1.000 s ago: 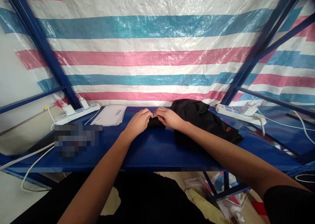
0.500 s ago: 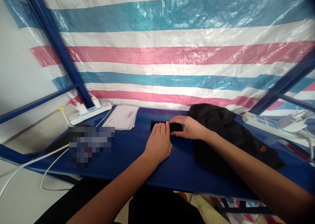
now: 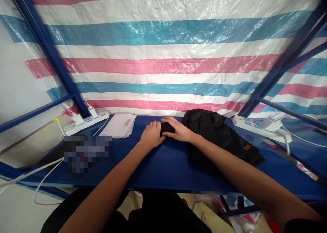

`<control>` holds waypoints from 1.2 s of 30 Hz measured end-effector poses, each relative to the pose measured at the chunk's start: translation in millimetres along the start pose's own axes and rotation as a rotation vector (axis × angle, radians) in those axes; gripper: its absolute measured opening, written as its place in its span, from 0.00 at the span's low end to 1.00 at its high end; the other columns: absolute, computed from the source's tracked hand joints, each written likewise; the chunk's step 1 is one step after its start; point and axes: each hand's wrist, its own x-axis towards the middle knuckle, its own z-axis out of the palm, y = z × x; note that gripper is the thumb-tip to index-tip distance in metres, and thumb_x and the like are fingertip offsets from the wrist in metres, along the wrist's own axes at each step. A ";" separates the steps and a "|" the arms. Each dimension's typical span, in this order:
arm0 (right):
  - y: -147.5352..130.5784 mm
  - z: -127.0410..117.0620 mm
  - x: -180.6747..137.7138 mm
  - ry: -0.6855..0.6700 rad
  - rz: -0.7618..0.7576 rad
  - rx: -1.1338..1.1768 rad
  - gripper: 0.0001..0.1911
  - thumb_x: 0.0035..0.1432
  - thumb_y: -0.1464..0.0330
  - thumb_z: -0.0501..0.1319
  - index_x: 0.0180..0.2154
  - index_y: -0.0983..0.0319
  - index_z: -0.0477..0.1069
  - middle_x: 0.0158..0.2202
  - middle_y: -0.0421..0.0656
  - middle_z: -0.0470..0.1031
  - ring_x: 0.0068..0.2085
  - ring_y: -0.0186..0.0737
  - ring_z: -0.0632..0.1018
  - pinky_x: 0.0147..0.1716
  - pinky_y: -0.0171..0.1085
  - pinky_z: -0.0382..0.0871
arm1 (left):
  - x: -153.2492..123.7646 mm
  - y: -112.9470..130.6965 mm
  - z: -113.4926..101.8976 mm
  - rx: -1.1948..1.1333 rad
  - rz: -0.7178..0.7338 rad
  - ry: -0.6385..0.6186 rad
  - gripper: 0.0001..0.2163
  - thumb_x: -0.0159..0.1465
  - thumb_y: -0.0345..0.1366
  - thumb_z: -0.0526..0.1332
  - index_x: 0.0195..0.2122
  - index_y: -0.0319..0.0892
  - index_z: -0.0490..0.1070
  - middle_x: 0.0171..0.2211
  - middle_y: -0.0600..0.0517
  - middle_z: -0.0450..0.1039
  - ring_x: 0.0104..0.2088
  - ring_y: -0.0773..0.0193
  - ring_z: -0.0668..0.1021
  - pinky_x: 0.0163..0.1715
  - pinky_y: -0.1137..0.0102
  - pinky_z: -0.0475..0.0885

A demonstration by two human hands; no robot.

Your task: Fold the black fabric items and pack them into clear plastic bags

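Observation:
A small black bundle, which looks like rolled or folded cloth, rests on the blue tabletop between both hands. My left hand is closed over its left end, fingers bent on top. From the other side my right hand grips the right part, with the fingers along the far edge and the thumb along the near edge. Much of the bundle is hidden by my fingers. Just right of my right hand lies a crumpled black garment with small orange lettering.
White papers lie to the left. Power strips stand at the far left and, as a second white strip, at the right, with cables. A blurred patch covers something at left. Blue metal posts frame a striped sheet.
The bundle now looks shorter and thicker. My left hand has shifted from its near side to its left end, while my right hand still holds the right side. The camera view has shifted slightly.

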 end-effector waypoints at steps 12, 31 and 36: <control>9.0 -4.9 -4.3 0.023 0.159 0.423 0.28 0.62 0.56 0.75 0.60 0.57 0.78 0.60 0.47 0.82 0.60 0.52 0.81 0.65 0.52 0.74 | 7.2 -1.8 -3.4 -0.167 -0.042 0.002 0.25 0.61 0.40 0.71 0.58 0.47 0.68 0.53 0.42 0.78 0.48 0.43 0.84 0.43 0.58 0.77; -21.6 -2.9 -14.1 0.042 -0.118 0.293 0.32 0.65 0.57 0.75 0.68 0.47 0.75 0.71 0.47 0.73 0.71 0.55 0.73 0.74 0.57 0.63 | -7.8 -19.0 -28.4 -0.533 0.097 -0.078 0.26 0.63 0.51 0.73 0.60 0.47 0.79 0.50 0.46 0.86 0.49 0.44 0.86 0.48 0.58 0.78; -35.2 -1.4 -14.6 -0.035 -0.241 0.198 0.24 0.72 0.62 0.69 0.67 0.45 0.76 0.72 0.46 0.72 0.73 0.54 0.71 0.74 0.57 0.65 | -10.5 -32.1 -38.7 -0.810 0.091 -0.232 0.29 0.60 0.53 0.75 0.60 0.46 0.81 0.50 0.48 0.86 0.52 0.44 0.85 0.51 0.58 0.79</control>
